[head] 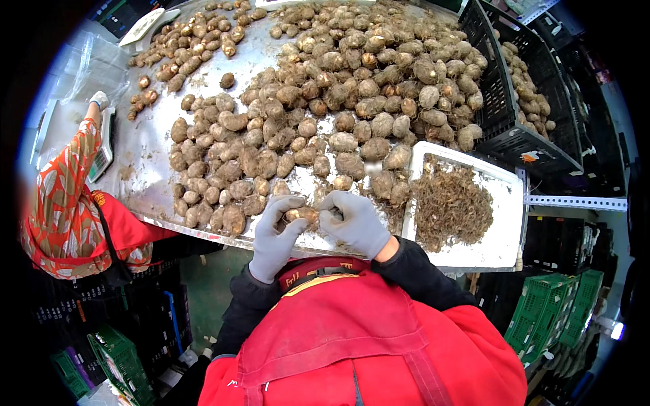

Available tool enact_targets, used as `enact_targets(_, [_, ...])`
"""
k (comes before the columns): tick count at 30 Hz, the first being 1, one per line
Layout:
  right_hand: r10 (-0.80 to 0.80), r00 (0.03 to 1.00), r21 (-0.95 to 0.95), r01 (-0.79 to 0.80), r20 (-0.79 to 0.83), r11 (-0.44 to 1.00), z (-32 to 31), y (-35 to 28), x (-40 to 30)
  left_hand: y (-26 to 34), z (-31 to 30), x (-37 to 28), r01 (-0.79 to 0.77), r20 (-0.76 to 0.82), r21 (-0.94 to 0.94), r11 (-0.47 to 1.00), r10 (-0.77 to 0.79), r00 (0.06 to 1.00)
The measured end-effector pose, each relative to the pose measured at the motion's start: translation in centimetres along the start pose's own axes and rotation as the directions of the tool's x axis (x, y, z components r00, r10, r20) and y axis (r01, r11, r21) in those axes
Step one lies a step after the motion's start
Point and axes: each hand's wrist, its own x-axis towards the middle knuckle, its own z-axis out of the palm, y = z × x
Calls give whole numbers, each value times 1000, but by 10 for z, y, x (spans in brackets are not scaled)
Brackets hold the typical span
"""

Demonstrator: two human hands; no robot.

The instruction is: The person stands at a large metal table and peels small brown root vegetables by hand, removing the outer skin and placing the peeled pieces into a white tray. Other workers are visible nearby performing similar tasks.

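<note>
Both hands wear grey gloves, above the near edge of a metal table. My left hand (274, 238) grips a small brown taro corm (299, 215) between thumb and fingers, its pale end showing. Close to the corm's right end is my right hand (354, 222), thumb and fingers curled together; no held thing can be made out in it. Just beyond the hands lie loose hairy taro corms (244, 167), which run into a large heap (365, 66). To the right of my right hand, a white foam tray (500, 233) holds a mat of brown root fibres (452, 208).
A black plastic crate (533, 139) with more corms stands at the right. Another person's patterned sleeve (68, 172) and gloved hand (100, 99) are at the left, beside a scale (104, 147). Smaller corms (190, 43) lie at the far left. Green crates (543, 309) stand low right.
</note>
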Motion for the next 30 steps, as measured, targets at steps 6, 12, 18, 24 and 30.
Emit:
enact_targets(6, [328,929,13,-335,173,942,-11,18,-4,-7,4,-6,225,52,-648,728,-252,966])
enact_targets(12, [-175,983,12,176,-55,984,-16,-6,3,-10,8,-3,230,9,-676,701,-304,953])
enact_targets(18, [-186,979,15,188,-86,982,0,-24,10,0,12,0,265,-120,-154,952,-284,951])
enact_targets(24, [67,998,-142,-69,-17,987,0,24,11,7,13,-8,222,-14,-247,943,-233,972])
enact_targets(30, [11,1000,175,-8,-13,985,-19,-9,-1,-12,6,-9,320,36,-429,845,-338,941])
